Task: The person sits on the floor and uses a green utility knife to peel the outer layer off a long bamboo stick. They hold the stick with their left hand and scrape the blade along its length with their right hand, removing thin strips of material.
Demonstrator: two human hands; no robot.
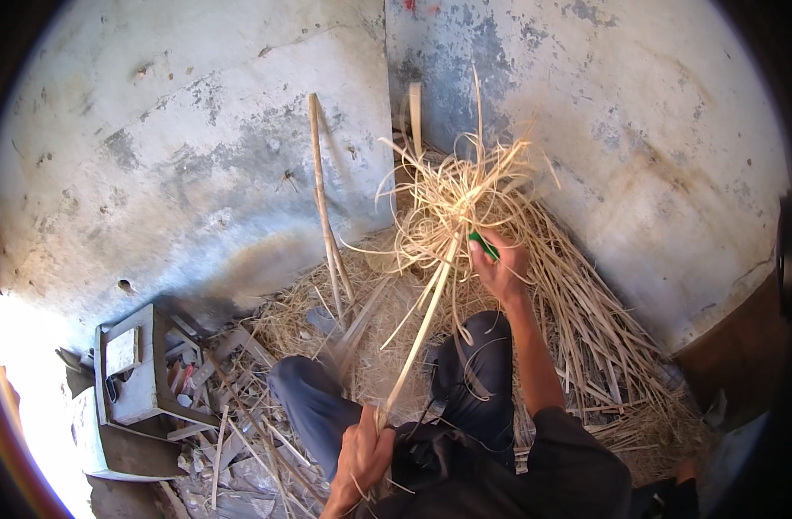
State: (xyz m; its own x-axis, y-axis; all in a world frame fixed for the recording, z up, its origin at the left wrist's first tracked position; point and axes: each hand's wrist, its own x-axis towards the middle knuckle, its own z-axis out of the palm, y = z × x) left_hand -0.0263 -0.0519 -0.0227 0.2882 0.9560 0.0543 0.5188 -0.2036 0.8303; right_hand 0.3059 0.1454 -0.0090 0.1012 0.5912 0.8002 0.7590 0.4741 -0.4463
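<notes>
The left hand (363, 454) grips the near end of a pale strip (421, 327). The right hand (505, 270) holds a green object (484, 246) beside the strip's far portion, next to a tangle of curled shavings (439, 208). Long thin strips (577, 303) lie piled at right. A box-like wooden stand (139, 394) is positioned at left.

White glare at lower left, bright walls (231, 130), black rim.
</notes>
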